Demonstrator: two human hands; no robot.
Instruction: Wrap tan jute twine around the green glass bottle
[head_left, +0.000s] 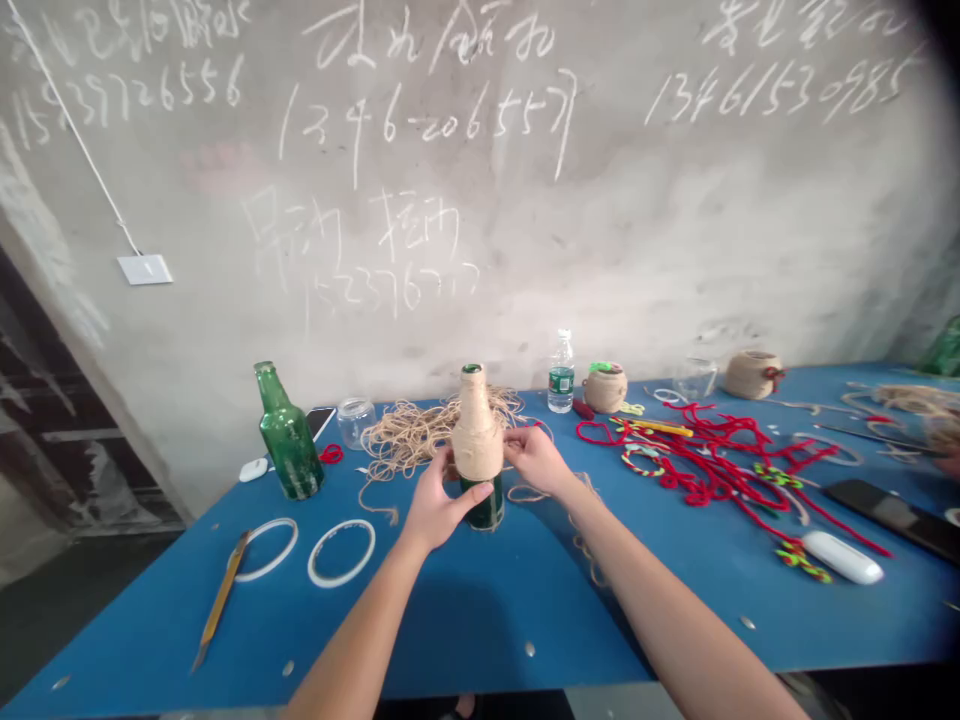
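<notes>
A green glass bottle (478, 445) stands upright in front of me, its neck and upper body wrapped in tan twine and its lower part bare. My left hand (442, 502) grips it low on the left side, thumb across the front. My right hand (536, 458) is closed at the bottle's right side, fingers pinched on twine by the wrapped part. Loose twine (525, 493) curls below my right hand and runs under the forearm. Behind the bottle lies a tangled heap of twine (412, 432).
At left are another green bottle (291, 440), a glass jar (355, 422), two white rings (341, 553) and a yellow-handled knife (221, 600). Rightward lie red cords (712, 460), a water bottle (561, 375), twine-wrapped jars (604, 388) and a black phone (892, 515). A wall stands behind the blue table (420, 640).
</notes>
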